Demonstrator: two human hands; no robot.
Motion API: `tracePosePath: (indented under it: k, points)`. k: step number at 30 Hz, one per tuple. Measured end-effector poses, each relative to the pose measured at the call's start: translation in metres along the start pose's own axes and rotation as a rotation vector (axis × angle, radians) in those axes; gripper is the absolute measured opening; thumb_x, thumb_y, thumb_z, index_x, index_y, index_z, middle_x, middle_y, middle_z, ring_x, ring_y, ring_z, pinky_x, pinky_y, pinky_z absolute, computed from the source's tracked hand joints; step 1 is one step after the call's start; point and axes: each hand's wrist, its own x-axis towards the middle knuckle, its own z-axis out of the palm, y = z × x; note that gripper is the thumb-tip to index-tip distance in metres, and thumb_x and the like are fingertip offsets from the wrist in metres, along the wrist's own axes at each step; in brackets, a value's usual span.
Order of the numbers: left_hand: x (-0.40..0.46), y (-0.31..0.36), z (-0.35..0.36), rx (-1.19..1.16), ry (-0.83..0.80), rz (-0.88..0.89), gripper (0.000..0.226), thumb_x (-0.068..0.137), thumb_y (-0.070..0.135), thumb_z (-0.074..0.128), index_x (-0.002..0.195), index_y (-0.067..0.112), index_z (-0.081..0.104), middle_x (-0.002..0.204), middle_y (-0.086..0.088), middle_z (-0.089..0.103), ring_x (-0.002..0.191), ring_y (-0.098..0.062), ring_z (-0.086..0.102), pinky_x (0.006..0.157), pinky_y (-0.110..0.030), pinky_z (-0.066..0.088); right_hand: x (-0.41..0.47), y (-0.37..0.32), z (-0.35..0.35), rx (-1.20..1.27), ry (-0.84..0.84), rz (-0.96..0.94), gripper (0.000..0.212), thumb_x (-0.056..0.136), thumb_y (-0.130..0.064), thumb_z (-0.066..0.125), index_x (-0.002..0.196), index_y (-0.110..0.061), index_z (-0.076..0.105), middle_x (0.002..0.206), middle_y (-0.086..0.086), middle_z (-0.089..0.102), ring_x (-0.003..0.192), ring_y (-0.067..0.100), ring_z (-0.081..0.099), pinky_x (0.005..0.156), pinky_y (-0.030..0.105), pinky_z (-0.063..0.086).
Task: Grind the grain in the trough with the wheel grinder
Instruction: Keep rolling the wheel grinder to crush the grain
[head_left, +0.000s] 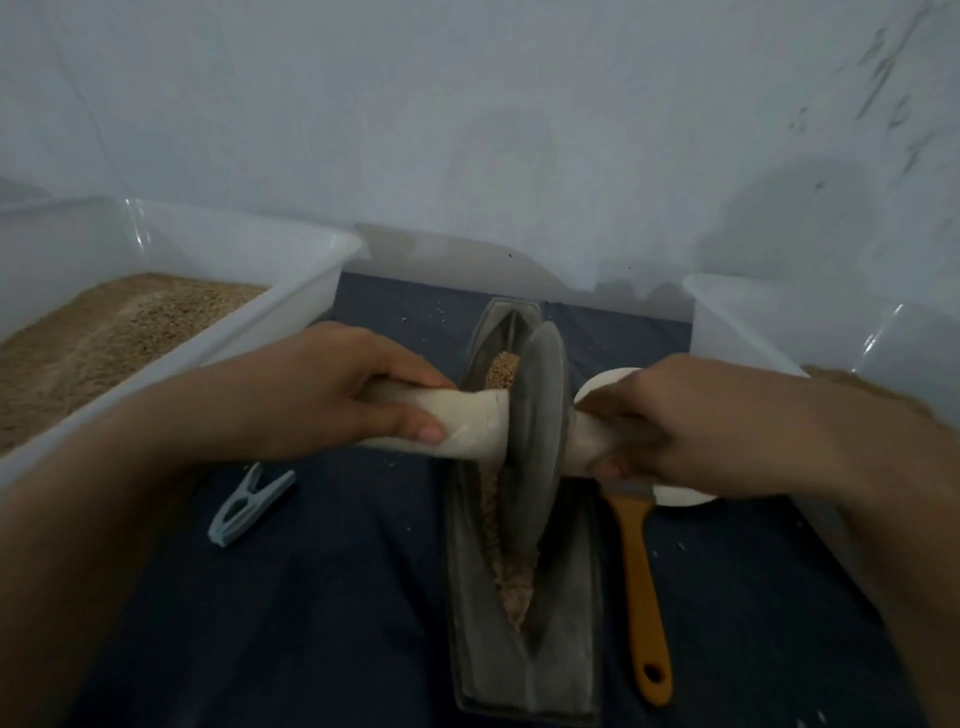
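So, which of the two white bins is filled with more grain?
The white bin on the left, beside the left hand; the right bin shows only a little.

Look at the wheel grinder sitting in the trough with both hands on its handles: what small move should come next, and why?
Probably roll the wheel toward the near end of the trough. The left hand and right hand each grip a handle, the wheel stands in the groove toward its far half, and grain lies in the groove in front of it, seemingly not yet crushed fine.

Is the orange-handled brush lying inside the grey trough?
No, the orange-handled brush lies on the dark cloth just right of the grey trough.
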Motion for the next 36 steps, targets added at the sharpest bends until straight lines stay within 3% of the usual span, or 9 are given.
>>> tracePosePath:
  k: [3,8,10,14,19,24,26,30,36]
  points:
    - [0.014,-0.009,0.017,0.164,0.177,-0.090,0.041,0.078,0.056,0.053,0.116,0.043,0.059,0.101,0.023,0.060,0.098,-0.001,0.056,0.081,-0.019,0.040,0.023,0.009,0.011,0.047,0.099,0.095,0.045,0.091,-0.040,0.054,0.133,-0.031,0.045,0.117,0.000,0.058,0.105,0.016,0.054,0.080,0.027,0.043]
    - [0.026,-0.019,0.038,0.312,0.426,-0.122,0.042,0.087,0.036,0.059,0.128,0.025,0.057,0.115,-0.002,0.063,0.108,-0.023,0.056,0.093,-0.041,0.041,0.041,0.013,0.028,-0.039,0.371,0.102,0.040,0.095,-0.033,0.048,0.134,-0.025,0.043,0.117,0.004,0.054,0.108,0.021,0.048,0.081,0.030,0.037]
    - [0.026,-0.020,0.035,0.289,0.402,-0.100,0.042,0.085,0.036,0.061,0.126,0.026,0.058,0.113,-0.001,0.064,0.107,-0.022,0.057,0.093,-0.037,0.041,0.038,0.012,0.026,-0.052,0.334,0.090,0.042,0.094,-0.036,0.049,0.135,-0.026,0.043,0.118,0.004,0.055,0.108,0.020,0.049,0.078,0.029,0.036]
    - [0.011,-0.012,0.013,0.040,0.142,-0.029,0.033,0.077,0.046,0.062,0.110,0.047,0.061,0.096,0.024,0.065,0.093,0.003,0.057,0.077,-0.007,0.039,0.016,0.010,0.005,-0.023,0.094,0.013,0.051,0.087,-0.046,0.057,0.134,-0.035,0.044,0.112,-0.009,0.060,0.091,0.005,0.052,0.068,0.020,0.037]
    - [-0.008,-0.003,-0.011,-0.190,-0.193,0.038,0.036,0.071,0.056,0.061,0.106,0.054,0.062,0.100,0.028,0.066,0.092,0.009,0.062,0.081,-0.006,0.042,-0.013,0.001,-0.013,0.022,-0.063,-0.080,0.050,0.077,-0.061,0.054,0.123,-0.041,0.052,0.077,-0.029,0.047,0.072,-0.013,0.047,0.064,0.008,0.038]
    - [0.005,-0.005,0.004,-0.015,0.033,-0.078,0.033,0.070,0.062,0.054,0.101,0.053,0.062,0.099,0.022,0.067,0.088,0.008,0.058,0.075,-0.008,0.042,0.009,0.008,0.001,0.062,0.003,0.013,0.044,0.087,-0.047,0.055,0.129,-0.035,0.050,0.094,-0.017,0.057,0.081,0.000,0.051,0.068,0.018,0.040]
    - [0.015,-0.010,0.017,0.158,0.201,-0.147,0.035,0.081,0.049,0.058,0.116,0.043,0.060,0.109,0.013,0.065,0.095,-0.002,0.058,0.081,-0.020,0.042,0.024,0.012,0.011,0.057,0.110,0.088,0.046,0.090,-0.041,0.055,0.134,-0.033,0.046,0.115,-0.003,0.060,0.100,0.013,0.055,0.080,0.028,0.044]
    - [0.026,-0.018,0.042,0.421,0.462,-0.129,0.044,0.089,0.041,0.053,0.132,0.029,0.051,0.123,0.004,0.060,0.112,-0.019,0.054,0.094,-0.032,0.032,0.044,0.015,0.029,-0.027,0.369,0.124,0.046,0.095,-0.028,0.050,0.139,-0.027,0.038,0.119,0.004,0.053,0.110,0.022,0.047,0.081,0.031,0.037]
    - [0.017,-0.016,0.021,0.169,0.263,-0.040,0.040,0.080,0.041,0.064,0.120,0.035,0.060,0.106,0.014,0.064,0.100,-0.006,0.057,0.086,-0.022,0.040,0.027,0.007,0.013,-0.101,0.185,0.048,0.043,0.091,-0.040,0.054,0.132,-0.029,0.045,0.115,0.001,0.059,0.104,0.017,0.053,0.072,0.025,0.036]
